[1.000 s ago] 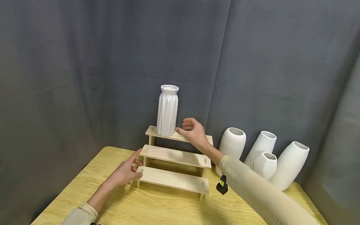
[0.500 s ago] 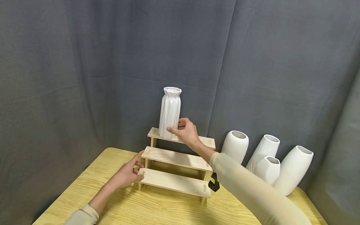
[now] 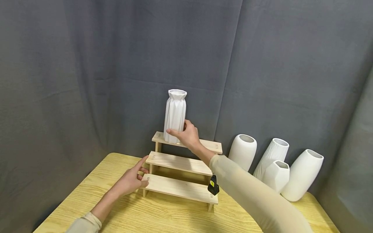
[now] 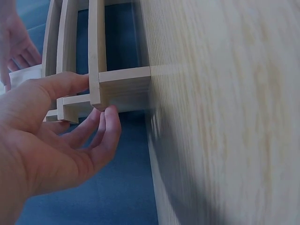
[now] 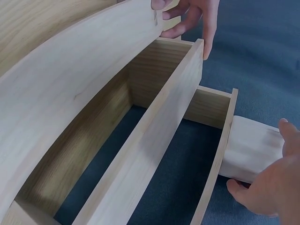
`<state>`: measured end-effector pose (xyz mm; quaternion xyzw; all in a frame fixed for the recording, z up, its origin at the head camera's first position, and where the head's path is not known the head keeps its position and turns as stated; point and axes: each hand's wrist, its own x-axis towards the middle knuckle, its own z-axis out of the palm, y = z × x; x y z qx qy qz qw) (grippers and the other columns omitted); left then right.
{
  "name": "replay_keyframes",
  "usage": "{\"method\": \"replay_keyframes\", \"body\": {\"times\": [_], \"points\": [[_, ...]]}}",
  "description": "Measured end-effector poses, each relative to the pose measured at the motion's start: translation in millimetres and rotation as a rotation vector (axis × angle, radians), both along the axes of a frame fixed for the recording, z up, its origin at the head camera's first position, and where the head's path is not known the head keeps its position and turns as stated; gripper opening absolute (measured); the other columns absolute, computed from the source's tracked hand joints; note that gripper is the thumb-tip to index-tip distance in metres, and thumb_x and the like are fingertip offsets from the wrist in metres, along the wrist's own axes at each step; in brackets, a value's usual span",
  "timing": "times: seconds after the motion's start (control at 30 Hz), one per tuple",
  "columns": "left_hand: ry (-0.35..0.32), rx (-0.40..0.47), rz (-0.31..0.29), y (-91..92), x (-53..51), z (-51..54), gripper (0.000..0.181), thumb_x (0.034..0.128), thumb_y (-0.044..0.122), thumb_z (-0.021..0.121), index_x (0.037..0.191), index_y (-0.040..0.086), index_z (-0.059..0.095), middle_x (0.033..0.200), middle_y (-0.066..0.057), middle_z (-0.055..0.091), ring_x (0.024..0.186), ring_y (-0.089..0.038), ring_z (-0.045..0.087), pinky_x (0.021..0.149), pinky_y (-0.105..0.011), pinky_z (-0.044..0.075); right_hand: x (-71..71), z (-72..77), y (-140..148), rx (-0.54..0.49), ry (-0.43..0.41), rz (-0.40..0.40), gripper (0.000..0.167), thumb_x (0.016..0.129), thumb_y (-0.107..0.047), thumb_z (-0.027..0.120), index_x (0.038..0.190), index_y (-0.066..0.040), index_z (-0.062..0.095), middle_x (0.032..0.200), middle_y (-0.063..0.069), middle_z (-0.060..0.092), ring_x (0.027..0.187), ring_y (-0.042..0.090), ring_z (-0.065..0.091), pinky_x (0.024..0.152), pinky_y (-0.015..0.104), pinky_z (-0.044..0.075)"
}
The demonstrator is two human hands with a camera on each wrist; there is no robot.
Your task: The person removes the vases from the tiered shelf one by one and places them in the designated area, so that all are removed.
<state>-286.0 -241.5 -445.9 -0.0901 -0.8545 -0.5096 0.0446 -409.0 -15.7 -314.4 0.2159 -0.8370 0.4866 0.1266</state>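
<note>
A white pleated vase [image 3: 175,111] with a flared neck stands upright at the left part of the top step of a three-step wooden stand [image 3: 180,188]. My right hand [image 3: 188,137] holds its lower part, thumb across the front and fingers round the right side. In the right wrist view the vase's base [image 5: 251,147] sits against the top board. My left hand [image 3: 130,181] grips the stand's left end. The left wrist view shows its thumb on the lowest board [image 4: 96,51], with fingertips touching the other side.
Several white vases stand on the table's right: a rounded one [image 3: 243,152], a ribbed one [image 3: 271,158], a small faceted one [image 3: 276,176] and a tall tilted-looking one [image 3: 303,176]. The wooden table [image 3: 163,216] meets a grey curtain [image 3: 140,64] behind.
My right hand has moved left from beside the pleated vase and closed round its lower part. The vase stays on the top step, and my left hand keeps its place on the stand.
</note>
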Motion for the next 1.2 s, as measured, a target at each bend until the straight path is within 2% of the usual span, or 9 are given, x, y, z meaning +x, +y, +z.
{"method": "replay_keyframes", "body": {"times": [0.17,0.33,0.6,0.83,1.2], "points": [[0.01,0.002,0.001,-1.1,1.1,1.2,0.101,0.083,-0.006,0.076,0.164,0.02,0.022,0.126,-0.02,0.058,0.075,-0.023,0.057,0.056,-0.03,0.044,-0.1,0.5,-4,-0.019,0.019,-0.02,0.07,0.083,-0.04,0.086,0.134,-0.002,0.057,0.117,0.011,0.068,0.102,0.024,0.067,0.082,0.037,0.056],[0.019,0.017,-0.012,-0.6,3.2,3.3,0.101,0.0822,-0.006,0.076,0.164,0.017,0.021,0.125,-0.02,0.057,0.072,-0.022,0.055,0.054,-0.029,0.042,-2.5,-2.6,-5,-0.084,0.022,-0.02,0.063,0.083,-0.034,0.087,0.129,-0.001,0.06,0.112,0.011,0.071,0.1,0.022,0.069,0.082,0.036,0.056],[0.022,0.006,0.003,0.2,3.2,1.4,0.101,0.0808,-0.007,0.074,0.164,0.018,0.022,0.124,-0.019,0.058,0.07,-0.019,0.054,0.054,-0.029,0.042,-5.1,-6.3,-5,-0.168,0.021,-0.009,0.058,0.079,-0.029,0.091,0.123,-0.002,0.067,0.102,0.007,0.073,0.093,0.019,0.071,0.079,0.035,0.057],[-0.008,0.005,0.025,4.6,2.8,-0.5,0.102,0.0808,-0.008,0.071,0.164,0.022,0.02,0.126,-0.018,0.056,0.065,-0.017,0.05,0.052,-0.029,0.041,-7.0,-5.4,-1,-0.142,0.04,-0.019,0.059,0.076,-0.033,0.093,0.122,-0.002,0.069,0.099,0.006,0.074,0.091,0.018,0.071,0.079,0.035,0.057],[-0.024,0.041,0.005,12.2,-1.4,-0.2,0.103,0.0801,-0.009,0.071,0.164,0.023,0.02,0.126,-0.02,0.055,0.064,-0.017,0.049,0.051,-0.028,0.041,-9.3,-7.3,10,-0.119,0.047,-0.052,0.06,0.076,-0.035,0.092,0.122,-0.004,0.068,0.098,0.005,0.074,0.09,0.018,0.071,0.079,0.036,0.057]]}}
